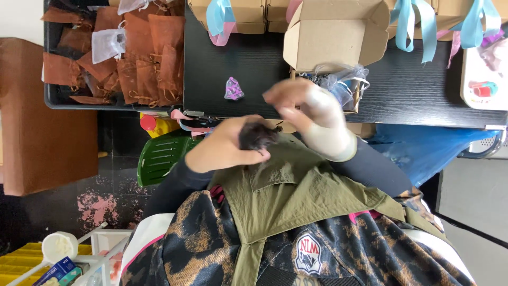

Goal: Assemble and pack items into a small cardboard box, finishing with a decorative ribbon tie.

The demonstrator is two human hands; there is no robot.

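My left hand [222, 147] is curled around a small dark fuzzy thing [257, 135], held just above my olive apron [296, 190] at the near edge of the black table [413, 85]. My right hand [313, 112], in a whitish glove, is blurred just right of it, fingertips pointing left over the dark thing. Whether they touch it I cannot tell. Behind the right hand stands an open cardboard box [333, 37] with clear sheer bags [344, 82] at its mouth. A small purple item [233, 89] lies on the table left of the hands.
A black tray [53, 100] at the back left holds several brown drawstring pouches [143, 58] and sheer white ones. Closed cardboard boxes with blue ribbons [418, 24] line the far edge. A white tray [484, 79] sits far right, a green stool [161, 154] below the table.
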